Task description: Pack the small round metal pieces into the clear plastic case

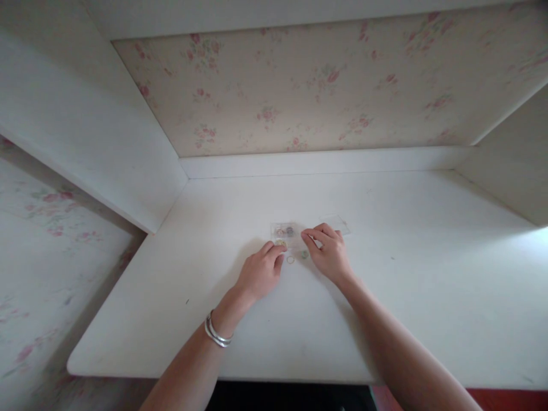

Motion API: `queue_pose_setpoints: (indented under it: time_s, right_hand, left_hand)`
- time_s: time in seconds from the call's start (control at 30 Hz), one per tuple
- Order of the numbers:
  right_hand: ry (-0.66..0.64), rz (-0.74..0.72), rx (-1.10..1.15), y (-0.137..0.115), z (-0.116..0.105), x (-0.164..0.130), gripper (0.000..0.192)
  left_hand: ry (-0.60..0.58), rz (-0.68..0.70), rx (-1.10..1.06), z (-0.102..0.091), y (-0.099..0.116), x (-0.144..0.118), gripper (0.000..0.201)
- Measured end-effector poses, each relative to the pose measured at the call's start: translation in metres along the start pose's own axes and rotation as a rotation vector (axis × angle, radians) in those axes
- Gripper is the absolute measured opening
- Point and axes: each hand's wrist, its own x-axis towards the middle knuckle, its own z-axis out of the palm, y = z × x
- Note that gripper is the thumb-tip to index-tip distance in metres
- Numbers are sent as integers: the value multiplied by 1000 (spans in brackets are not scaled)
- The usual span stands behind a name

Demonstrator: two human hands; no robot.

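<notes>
A small clear plastic case [284, 230] with several tiny round pieces in its compartments lies on the white desk [385, 274]. My left hand [260, 272] rests on the desk with its fingertips at the case's near edge. My right hand [329, 252] sits just right of the case, fingers curled, fingertips pinched near its right side; what they hold, if anything, is too small to tell. A small ring [290, 260] and another tiny round piece [304, 254] lie loose between my hands. A clear lid [338, 221] lies behind my right hand.
The desk sits in a white alcove with side walls left and right and a flowered back panel [299, 91]. A low white ledge [317, 161] runs along the back. A silver bracelet [216, 334] is on my left wrist.
</notes>
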Motion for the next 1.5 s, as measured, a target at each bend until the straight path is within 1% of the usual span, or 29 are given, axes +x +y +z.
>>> queue_pose_setpoints:
  time_s: [0.07, 0.2, 0.4, 0.53, 0.6, 0.67, 0.8, 0.9, 1.0, 1.17, 1.37, 1.5]
  right_hand:
    - [-32, 37, 18, 10, -4, 1, 18]
    - [-144, 83, 89, 23, -4, 2, 20]
    - [-263, 67, 181, 24, -4, 1, 17]
    - [-360, 78, 227, 26, -5, 2, 18]
    - [-416, 76, 267, 28, -7, 3, 18]
    - [-483, 82, 320, 29, -10, 4, 18]
    - [-603, 79, 346, 32, -17, 5, 15]
    - [-653, 64, 321, 34, -17, 5, 13]
    - [-665, 33, 312, 35, -15, 4, 14]
    - [-629, -34, 291, 32, -15, 5, 16]
    - [-615, -48, 300, 30, -17, 5, 18]
    - [-569, -8, 353, 32, -18, 5, 16]
  left_hand:
    - [-40, 21, 18, 2, 3, -1, 25]
    - [-99, 60, 86, 6, 6, -1, 24]
    - [-119, 71, 156, 8, 5, 0, 26]
    - [-130, 90, 158, 11, 3, -1, 22]
    - [-111, 98, 139, 11, 2, -1, 19]
    - [-60, 87, 95, 9, 0, -1, 18]
    - [88, 7, 28, 7, -2, 4, 18]
    - [154, -52, 26, 7, -4, 9, 19]
    - [153, -92, 37, 10, -5, 14, 19]
    - [128, -126, 53, 9, -6, 15, 25]
    - [141, -116, 42, 2, -3, 9, 28]
    - [94, -66, 70, 2, 5, 5, 30]
